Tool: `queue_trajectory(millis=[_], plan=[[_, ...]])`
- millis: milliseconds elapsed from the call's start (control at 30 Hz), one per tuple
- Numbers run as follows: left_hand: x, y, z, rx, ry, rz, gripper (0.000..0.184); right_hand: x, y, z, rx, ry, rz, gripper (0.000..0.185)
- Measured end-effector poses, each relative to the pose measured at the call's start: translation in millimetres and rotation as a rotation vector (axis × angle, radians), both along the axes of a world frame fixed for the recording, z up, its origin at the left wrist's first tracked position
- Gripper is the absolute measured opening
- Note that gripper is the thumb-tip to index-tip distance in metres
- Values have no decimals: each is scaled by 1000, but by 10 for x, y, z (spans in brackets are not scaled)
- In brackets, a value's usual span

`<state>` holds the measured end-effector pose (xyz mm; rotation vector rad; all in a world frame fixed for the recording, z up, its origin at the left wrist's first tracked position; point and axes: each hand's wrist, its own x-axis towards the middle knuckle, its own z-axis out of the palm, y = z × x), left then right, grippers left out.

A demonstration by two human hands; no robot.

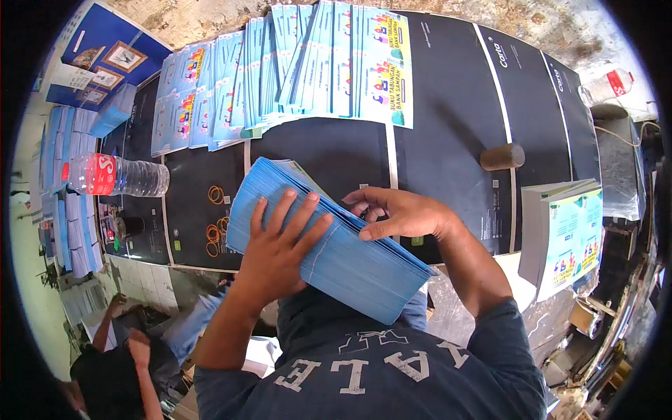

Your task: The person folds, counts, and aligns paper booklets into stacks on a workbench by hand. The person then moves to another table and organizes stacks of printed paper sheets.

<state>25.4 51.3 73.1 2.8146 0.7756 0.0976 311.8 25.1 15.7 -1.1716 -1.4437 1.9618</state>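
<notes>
A thick stack of blue booklets (360, 269) lies tilted across the front of my body at the table edge, its many thin edges facing up. My left hand (283, 234) grips it from the left, fingers spread over the edges and the thumb hidden. At the far long side of the stack, my right hand (402, 213) bends over the edge. Its thumb rests against the booklets and the other fingers curl inward, partly hidden.
Overlapping printed booklets (336, 66) cover the far table (448, 140). Left are a water bottle (136, 175) and rubber bands (213, 234); right, a brown cylinder (502, 157), another booklet stack (570, 238) and a second bottle (605, 87). Another person (115, 371) is at lower left.
</notes>
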Motion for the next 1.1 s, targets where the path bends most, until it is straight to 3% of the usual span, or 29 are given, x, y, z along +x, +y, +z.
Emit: queue_trajectory(millis=[133, 200, 400, 500, 667, 767, 833, 933, 967, 1000, 1100], plan=[[-12, 1, -9, -4, 14, 1, 88, -2, 17, 15, 35, -31, 13, 88], [-14, -9, -29, -4, 5, 13, 106, 2, 23, 26, 34, -21, 12, 88], [-30, -9, -24, -13, 2, 9, 109, -5, 23, 55, 9, -12, 5, 85], [-23, -8, -7, -10, -7, 2, 96, -13, 26, 64, 11, -21, 8, 84], [-35, -7, -9, 11, 20, -5, 94, 2, 29, 122, 4, -34, 21, 85], [-32, -9, -9, 16, 32, -3, 93, -1, -5, 220, 26, -58, -16, 77], [-38, -11, -10, 20, 34, 1, 93, -13, -37, 191, 340, 28, -124, 62], [-40, -14, -15, 11, 46, -6, 91, -51, -46, 368, 520, -205, -38, 60], [-35, -15, -32, 11, 24, 3, 100, -94, -57, 467, 623, -347, -2, 60], [-31, -13, -42, 11, 2, 11, 109, -137, -61, 587, 487, -343, -34, 50], [-27, -7, -37, 11, 7, 8, 109, -88, -40, 365, 574, -404, -7, 38]])
